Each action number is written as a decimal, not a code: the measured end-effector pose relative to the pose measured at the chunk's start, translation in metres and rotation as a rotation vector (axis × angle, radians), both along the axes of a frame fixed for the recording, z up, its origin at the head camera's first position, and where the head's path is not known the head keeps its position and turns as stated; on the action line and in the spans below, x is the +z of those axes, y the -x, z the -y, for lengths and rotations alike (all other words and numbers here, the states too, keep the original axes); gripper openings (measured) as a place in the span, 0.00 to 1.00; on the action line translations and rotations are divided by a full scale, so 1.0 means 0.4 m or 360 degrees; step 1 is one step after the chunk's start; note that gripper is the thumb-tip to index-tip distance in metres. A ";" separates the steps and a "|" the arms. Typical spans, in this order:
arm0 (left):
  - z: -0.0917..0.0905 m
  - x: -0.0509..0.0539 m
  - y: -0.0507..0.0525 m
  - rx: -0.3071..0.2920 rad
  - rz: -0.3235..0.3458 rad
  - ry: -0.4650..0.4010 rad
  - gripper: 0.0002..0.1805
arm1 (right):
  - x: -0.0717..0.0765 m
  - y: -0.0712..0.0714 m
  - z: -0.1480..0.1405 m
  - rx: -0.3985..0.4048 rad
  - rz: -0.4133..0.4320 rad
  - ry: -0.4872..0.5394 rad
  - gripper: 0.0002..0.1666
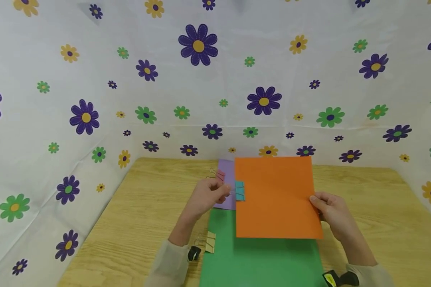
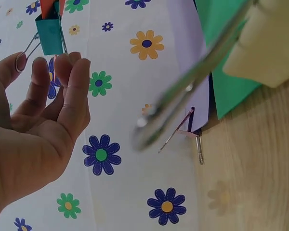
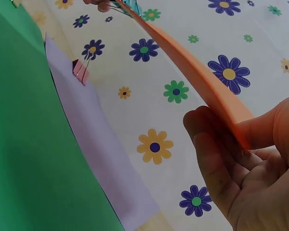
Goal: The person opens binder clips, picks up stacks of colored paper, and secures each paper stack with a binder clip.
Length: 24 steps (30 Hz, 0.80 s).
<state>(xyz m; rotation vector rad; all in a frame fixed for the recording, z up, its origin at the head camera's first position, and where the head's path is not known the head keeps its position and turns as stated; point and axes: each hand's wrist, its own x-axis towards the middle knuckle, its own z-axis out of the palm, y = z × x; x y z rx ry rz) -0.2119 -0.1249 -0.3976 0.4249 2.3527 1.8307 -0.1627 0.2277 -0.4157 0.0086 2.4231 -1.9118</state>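
An orange sheet of paper [image 1: 276, 199] is held up over a green sheet [image 1: 269, 263]. My right hand [image 1: 332, 213] grips its right edge, thumb in front and fingers behind, as the right wrist view confirms. A teal binder clip [image 1: 240, 191] sits on the sheet's left edge. My left hand [image 1: 210, 195] pinches the clip's wire handles between thumb and fingers; in the left wrist view the teal clip [image 2: 50, 34] shows above the fingertips. Beyond the green sheet lies a purple sheet [image 1: 225, 203], partly hidden by the orange one, with a pink binder clip [image 3: 81, 72] on its edge.
A cream binder clip [image 1: 210, 242] grips the left edge of the green sheet, its wire handles sticking out to the left. Everything lies on a wooden table [image 1: 140, 207]. A white flowered cloth [image 1: 201, 87] stands behind the table and along its sides.
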 end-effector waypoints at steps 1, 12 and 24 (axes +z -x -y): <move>-0.002 0.000 0.000 -0.0034 -0.0019 0.0029 0.16 | -0.001 -0.001 -0.004 0.0001 0.0006 -0.0001 0.23; -0.034 -0.006 -0.012 -0.0222 0.0031 0.0168 0.17 | -0.012 -0.020 -0.053 0.0015 0.0075 -0.0049 0.22; -0.109 -0.002 -0.014 -0.0321 -0.0065 0.0346 0.18 | -0.009 -0.046 -0.133 0.0023 0.0075 -0.0148 0.24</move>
